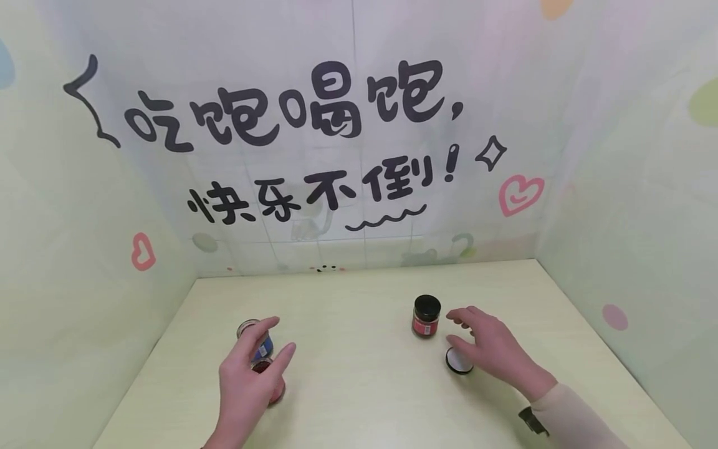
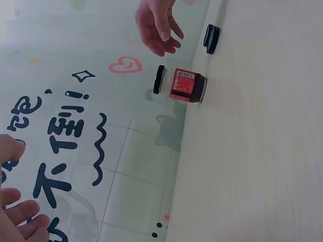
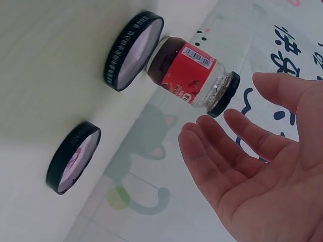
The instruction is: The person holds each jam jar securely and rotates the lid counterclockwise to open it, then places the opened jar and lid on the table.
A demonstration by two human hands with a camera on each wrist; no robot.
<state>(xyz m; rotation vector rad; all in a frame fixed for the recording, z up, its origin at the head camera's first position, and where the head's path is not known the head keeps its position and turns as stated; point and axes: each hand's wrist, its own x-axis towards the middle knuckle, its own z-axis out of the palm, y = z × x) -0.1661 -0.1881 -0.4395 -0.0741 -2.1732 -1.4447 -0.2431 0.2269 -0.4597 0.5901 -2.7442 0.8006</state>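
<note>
My left hand (image 1: 245,380) is above two jars on the table's left side, fingers loosely spread. Partly hidden beneath it are a blue-labelled jar (image 1: 266,349) and a jar with dark red contents (image 1: 277,393); neither shows a lid on its mouth. Its fingertips (image 2: 25,214) hold nothing in the left wrist view. On the right, my right hand (image 1: 499,349) hovers with relaxed fingers beside a red-labelled jar (image 3: 189,70), apart from it. That jar stands upright with a black lid (image 1: 427,305) on. Two loose black lids (image 3: 133,53) lie near it, pale inner sides showing.
Pale walls with printed lettering (image 1: 331,190) enclose the light wooden table (image 1: 348,374) at the back and both sides. A dark object (image 1: 533,421) shows by the right sleeve (image 1: 572,415); what it is cannot be told.
</note>
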